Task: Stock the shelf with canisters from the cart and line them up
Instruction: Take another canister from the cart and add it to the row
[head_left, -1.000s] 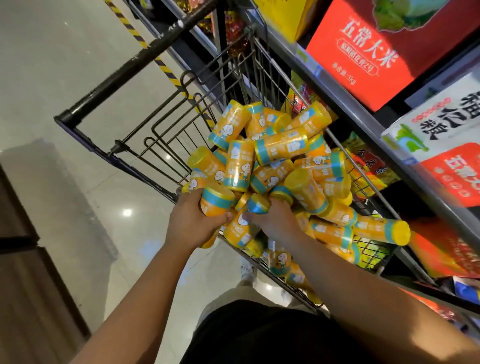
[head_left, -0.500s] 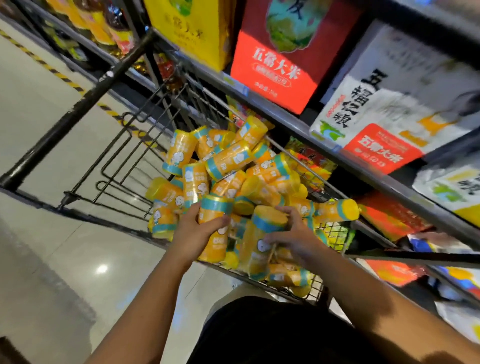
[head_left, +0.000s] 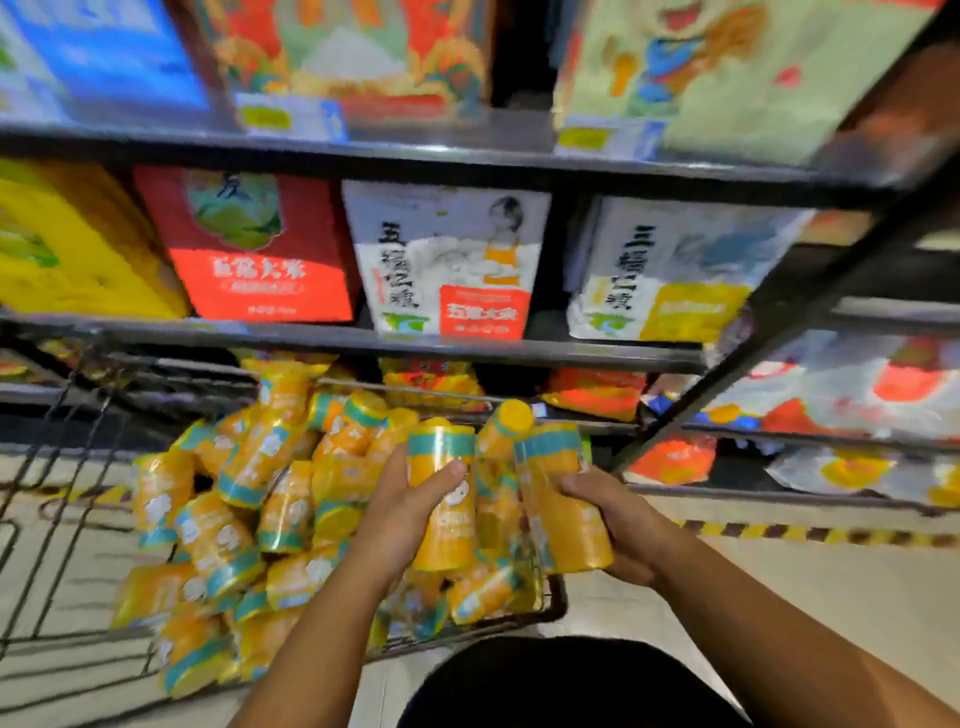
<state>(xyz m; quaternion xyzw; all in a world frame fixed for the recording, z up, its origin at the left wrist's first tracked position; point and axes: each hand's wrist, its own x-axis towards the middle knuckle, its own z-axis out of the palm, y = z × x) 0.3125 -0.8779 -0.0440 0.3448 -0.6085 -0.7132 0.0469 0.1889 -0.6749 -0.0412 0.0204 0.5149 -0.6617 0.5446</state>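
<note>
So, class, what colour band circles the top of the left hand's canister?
Teal, on the orange canister the left hand grips; head view.

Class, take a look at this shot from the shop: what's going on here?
A person stands at a wire cart heaped with yellow canisters, facing shelves of bags. The left hand grips one canister and the right hand grips a second canister, both held above the heap. Neither is on a shelf yet.
</note>
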